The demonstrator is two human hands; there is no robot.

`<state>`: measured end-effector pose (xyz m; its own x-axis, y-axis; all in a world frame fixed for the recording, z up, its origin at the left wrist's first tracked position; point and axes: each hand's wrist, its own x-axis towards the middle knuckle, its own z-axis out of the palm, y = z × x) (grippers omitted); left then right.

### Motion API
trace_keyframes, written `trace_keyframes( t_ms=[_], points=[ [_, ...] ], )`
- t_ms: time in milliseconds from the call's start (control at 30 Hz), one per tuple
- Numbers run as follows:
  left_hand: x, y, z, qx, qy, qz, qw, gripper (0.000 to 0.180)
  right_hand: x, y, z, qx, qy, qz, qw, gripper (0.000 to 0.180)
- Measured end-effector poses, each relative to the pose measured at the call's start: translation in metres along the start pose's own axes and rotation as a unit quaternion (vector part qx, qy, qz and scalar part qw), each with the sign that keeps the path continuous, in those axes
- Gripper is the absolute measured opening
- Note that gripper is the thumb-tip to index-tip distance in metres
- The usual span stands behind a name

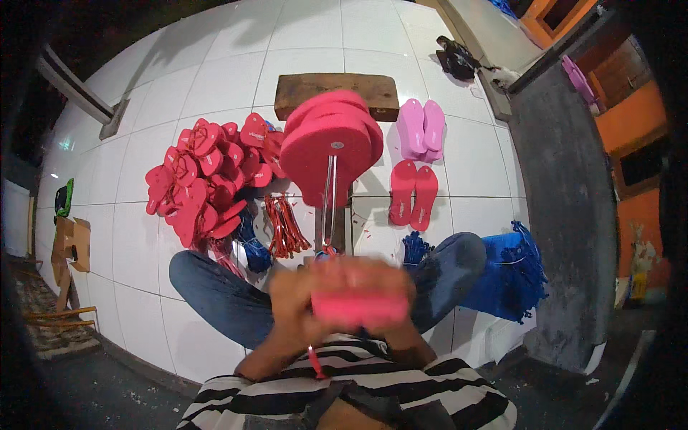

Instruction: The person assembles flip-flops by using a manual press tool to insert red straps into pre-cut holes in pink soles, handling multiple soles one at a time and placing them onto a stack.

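Observation:
Both my hands are in front of my body and smeared by motion. My left hand (pixel 290 301) and my right hand (pixel 394 287) close round a pinkish-red flip-flop sole (pixel 360 308), seen end-on. A thin red strap end (pixel 315 362) hangs below my left hand. Just beyond my hands, a long metal double rod (pixel 330 201) runs up to a stack of red foam soles (pixel 322 154) on a wooden stand. Its near end meets something red and blue by my fingers, too blurred to make out.
A heap of red flip-flop soles (pixel 208 175) lies at left, beside red straps (pixel 285 228) and blue straps (pixel 254 247). On the right are pink soles (pixel 421 130), red soles (pixel 413 196) and a large blue strap bundle (pixel 502 276). A wooden block (pixel 380 97) stands behind the stack. My knees flank the stand.

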<state>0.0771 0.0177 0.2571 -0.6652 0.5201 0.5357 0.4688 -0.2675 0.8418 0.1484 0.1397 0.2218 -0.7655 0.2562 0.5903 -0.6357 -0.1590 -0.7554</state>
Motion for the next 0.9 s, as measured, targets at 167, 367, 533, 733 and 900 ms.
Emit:
trace_keyframes(
  t_ms=[167, 367, 533, 733, 900],
  points=[
    [-0.027, -0.014, -0.001, -0.066, -0.001, -0.292, 0.954, 0.034, -0.027, -0.007, 0.013, -0.219, 0.146, 0.257, 0.93, 0.048],
    [-0.042, -0.079, -0.012, 0.021, -0.009, -0.361, 0.932, 0.031, -0.025, 0.023, 0.009, -0.533, 0.074, 0.221, 0.813, 0.045],
    [-0.035, -0.068, -0.02, 0.017, -0.039, -0.519, 0.854, 0.043, -0.05, 0.047, 0.008, -0.632, -0.136, 0.264, 0.715, 0.028],
    [-0.057, -0.105, -0.03, 0.018, -0.07, -0.463, 0.883, 0.044, -0.065, 0.068, 0.013, -0.632, -0.173, 0.31, 0.689, 0.02],
    [-0.062, -0.128, -0.047, 0.237, -0.138, -0.35, 0.896, 0.049, -0.069, 0.051, -0.008, -0.395, -0.202, 0.398, 0.803, 0.019]
  ],
)
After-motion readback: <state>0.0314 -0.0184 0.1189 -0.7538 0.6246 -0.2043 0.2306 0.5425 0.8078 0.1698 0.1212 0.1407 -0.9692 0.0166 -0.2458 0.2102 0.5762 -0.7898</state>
